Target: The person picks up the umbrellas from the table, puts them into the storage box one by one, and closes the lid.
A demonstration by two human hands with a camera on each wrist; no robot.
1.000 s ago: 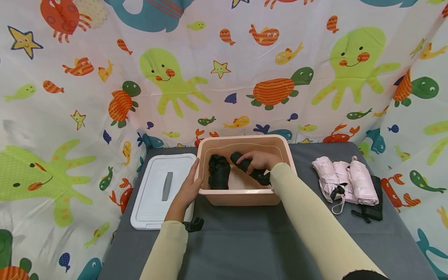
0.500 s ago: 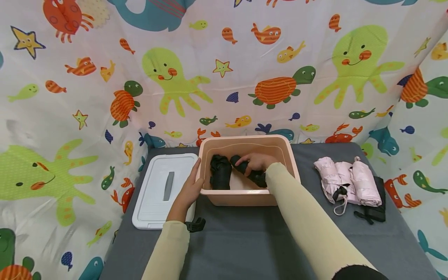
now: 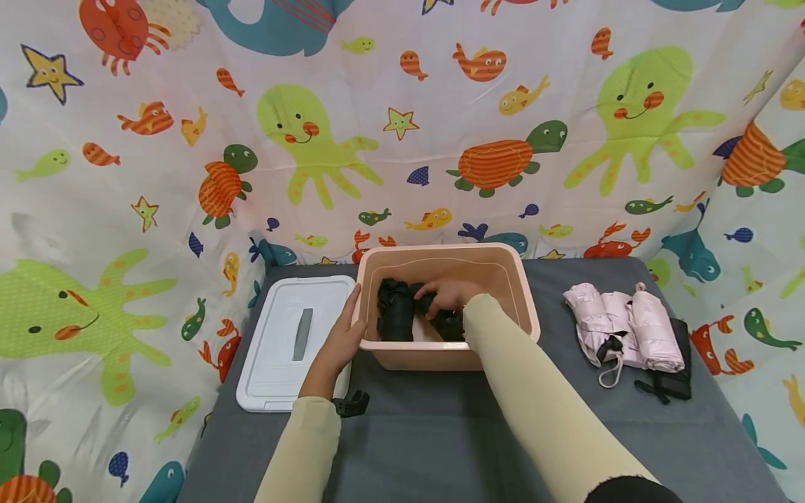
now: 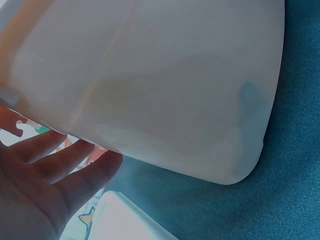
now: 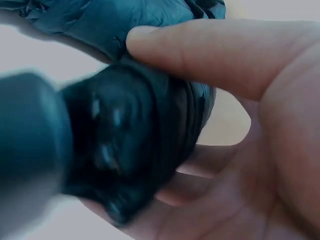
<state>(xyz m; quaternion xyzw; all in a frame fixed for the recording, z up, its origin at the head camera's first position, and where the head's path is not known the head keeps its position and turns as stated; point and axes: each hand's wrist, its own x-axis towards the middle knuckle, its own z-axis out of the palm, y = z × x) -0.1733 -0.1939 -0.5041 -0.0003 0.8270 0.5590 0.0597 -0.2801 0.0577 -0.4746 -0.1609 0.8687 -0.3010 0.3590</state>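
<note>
A peach plastic bin [image 3: 434,358] stands on the grey table, with two folded black umbrellas inside. My right hand [image 3: 449,295] reaches in and grips one folded umbrella [image 3: 449,326] from above. In the right wrist view, the thumb lies along one side of that umbrella [image 5: 135,120] and fingers go round the other; its dark handle [image 5: 30,145] points toward the camera. The other folded umbrella [image 3: 396,311] lies along the bin's left side, close by. My left hand [image 3: 339,339] rests with fairly straight fingers [image 4: 90,175] against the bin's outer left wall.
A white lid [image 3: 270,356] with a grey handle [image 3: 301,335] lies on the table left of the bin. Pink folded bundles [image 3: 654,328], one with a white loop, sit on the right over a black one [image 3: 676,374]. A sea-animal curtain [image 3: 402,161] hangs behind.
My right hand has moved left inside the bin, bringing the gripped umbrella closer to the other one. My left hand stays at the bin's left wall.
</note>
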